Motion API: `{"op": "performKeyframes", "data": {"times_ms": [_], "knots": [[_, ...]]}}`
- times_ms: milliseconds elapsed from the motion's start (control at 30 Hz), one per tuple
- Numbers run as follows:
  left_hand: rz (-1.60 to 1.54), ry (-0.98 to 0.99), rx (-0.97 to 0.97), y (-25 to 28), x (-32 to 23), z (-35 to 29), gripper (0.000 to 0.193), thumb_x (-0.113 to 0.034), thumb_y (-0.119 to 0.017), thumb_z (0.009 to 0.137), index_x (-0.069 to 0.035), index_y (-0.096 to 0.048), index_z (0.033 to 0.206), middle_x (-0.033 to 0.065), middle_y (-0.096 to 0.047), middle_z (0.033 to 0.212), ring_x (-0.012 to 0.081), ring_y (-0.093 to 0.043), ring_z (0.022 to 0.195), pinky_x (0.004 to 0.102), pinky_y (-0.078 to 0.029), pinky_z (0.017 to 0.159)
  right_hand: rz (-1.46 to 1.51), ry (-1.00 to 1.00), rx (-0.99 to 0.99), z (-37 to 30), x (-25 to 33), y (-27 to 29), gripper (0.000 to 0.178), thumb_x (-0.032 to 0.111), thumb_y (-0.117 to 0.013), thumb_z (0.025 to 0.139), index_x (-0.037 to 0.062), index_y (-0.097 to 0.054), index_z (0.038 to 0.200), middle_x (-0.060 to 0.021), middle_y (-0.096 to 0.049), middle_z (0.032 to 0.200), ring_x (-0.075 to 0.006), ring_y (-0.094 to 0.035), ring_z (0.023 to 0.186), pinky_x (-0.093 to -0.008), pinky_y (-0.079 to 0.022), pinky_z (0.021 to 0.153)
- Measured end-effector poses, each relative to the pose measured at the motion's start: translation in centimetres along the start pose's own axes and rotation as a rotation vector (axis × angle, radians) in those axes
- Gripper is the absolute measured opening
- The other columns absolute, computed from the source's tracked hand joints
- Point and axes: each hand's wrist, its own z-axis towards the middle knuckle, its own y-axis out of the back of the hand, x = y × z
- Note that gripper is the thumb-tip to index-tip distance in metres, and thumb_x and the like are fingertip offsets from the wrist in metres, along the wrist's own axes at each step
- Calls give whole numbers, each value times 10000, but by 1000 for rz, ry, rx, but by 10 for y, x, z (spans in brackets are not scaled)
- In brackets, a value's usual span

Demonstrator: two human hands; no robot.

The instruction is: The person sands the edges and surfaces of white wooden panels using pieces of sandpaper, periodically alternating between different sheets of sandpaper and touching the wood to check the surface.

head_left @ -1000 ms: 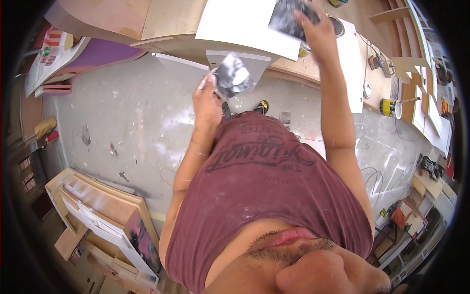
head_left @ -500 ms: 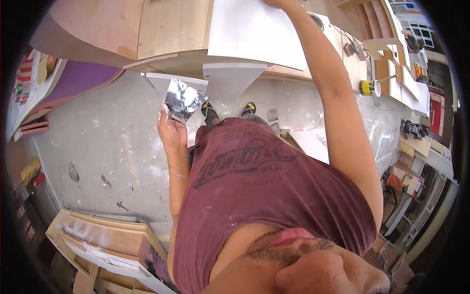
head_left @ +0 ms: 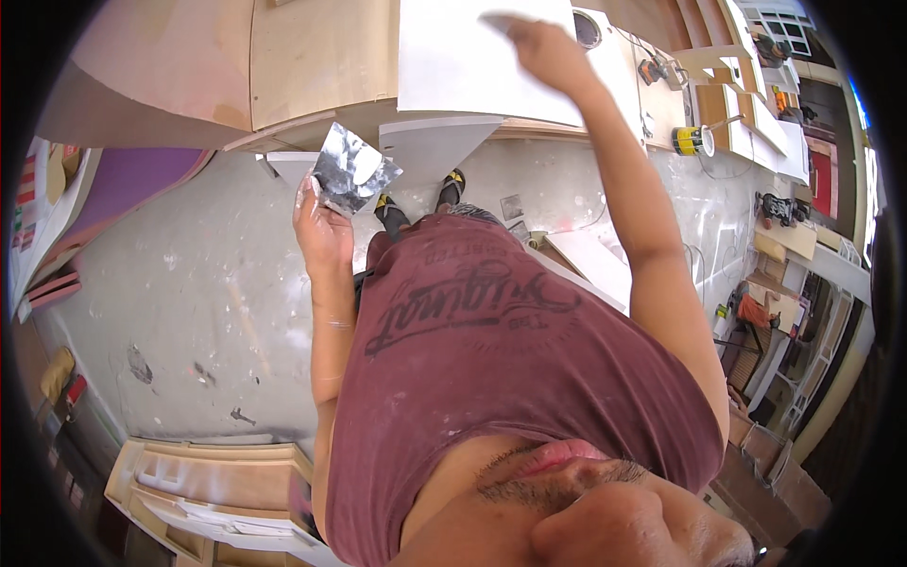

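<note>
My left hand (head_left: pixel 323 231) grips a square, dark, shiny plate (head_left: pixel 340 196) by its lower left edge. White paste (head_left: pixel 366 163) is smeared on top of the plate. Over a white panel (head_left: pixel 453 71) on the workbench, my right hand (head_left: pixel 556 59) is closed on a putty knife (head_left: pixel 501 21). Its thin grey blade points left and is blurred by motion. Whether the blade touches the panel I cannot tell.
Bare wood panels (head_left: pixel 321 66) adjoin the white one on the left. A sander (head_left: pixel 652 72) and a yellow-black can (head_left: pixel 690 142) with a stick in it lie to the right. Stacked wooden frames (head_left: pixel 213 472) stand behind at lower left. Another person (head_left: pixel 753 310) is far right.
My right hand has come back toward me over the white panel, bringing the putty knife into view. The plate stays in my left hand. The whole view has shifted slightly.
</note>
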Motion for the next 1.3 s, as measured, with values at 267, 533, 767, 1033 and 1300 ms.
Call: {"op": "performKeyframes", "data": {"times_ms": [267,533,767,1033,1300], "knots": [[48,-27,-94,7,6,-8,323,-167,-459,1021,40,-510,1264,125,-607,1206,199,-608,1103,344,-504,948,-10,-262,-106,143,-122,-41,250,153,-536,856,15,-706,977,-245,-699,940,-383,-679,934,-443,-528,823],[12,44,-13,7,12,3,313,-186,-459,1030,30,-525,1247,109,-628,1164,185,-628,1056,311,-523,892,-268,-140,42,123,-77,-22,236,134,-536,795,21,-717,896,-263,-691,933,-362,-687,931,-455,-539,824],[35,8,-10,-5,9,-4,255,-209,-441,1043,-27,-552,1184,81,-651,1151,169,-636,1042,320,-516,914,-188,-292,-13,120,-124,15,346,172,-486,865,11,-665,1114,-288,-659,1084,-351,-664,1033,-456,-514,901],[-23,9,24,-1,11,-2,259,-195,-463,1033,-9,-554,1188,94,-649,1165,178,-638,1054,327,-517,915,-351,-148,189,116,-72,-26,330,124,-479,850,29,-690,1086,-271,-653,1117,-424,-639,1019,-470,-511,882],[-105,109,43,-9,6,6,251,-180,-494,1021,0,-561,1183,92,-645,1173,182,-629,1088,332,-505,949,-154,175,71,-37,58,-17,499,55,-562,822,252,-630,1275,-127,-672,901,-337,-635,776,-450,-538,709]]}}
